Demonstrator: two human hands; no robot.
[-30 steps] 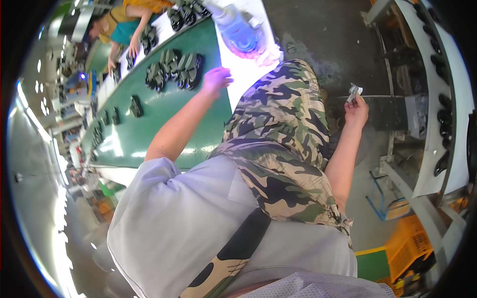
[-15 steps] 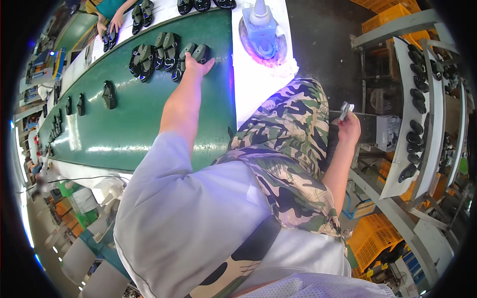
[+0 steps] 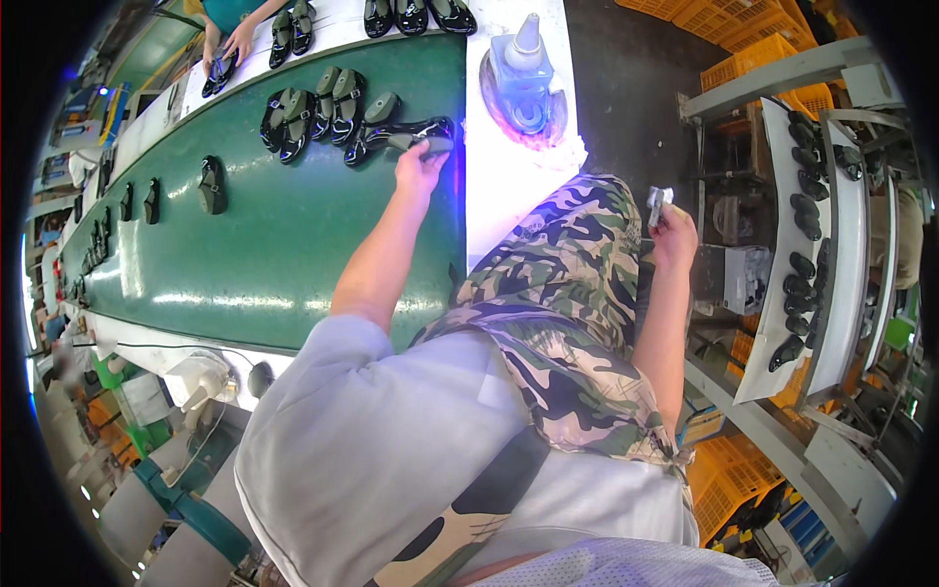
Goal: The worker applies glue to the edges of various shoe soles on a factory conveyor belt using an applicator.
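Observation:
My left hand (image 3: pixel 419 172) is closed on a glossy black shoe (image 3: pixel 432 130) with a grey inside, held sideways at the right edge of the green belt. Its mate (image 3: pixel 380 112) stands beside it on the belt, partly covered. Just to the left are more pairs of black strap shoes (image 3: pixel 293 122) with small buckles. My right hand (image 3: pixel 675 238), out past my camouflage-covered lap, pinches a small crumpled white cloth or wad (image 3: pixel 659 202).
A blue bottle with a white cone top (image 3: pixel 523 73) stands on the white ledge (image 3: pixel 499 196). Across the green belt (image 3: pixel 284 225), a co-worker's hands (image 3: pixel 235 44) handle shoes. Shoe racks (image 3: pixel 782 254) and yellow crates (image 3: pixel 738 479) are at the right.
My left hand has closed on one shoe of the nearest pair and turned it sideways, toward the ledge. The right hand, still pinching the white wad, has shifted slightly left.

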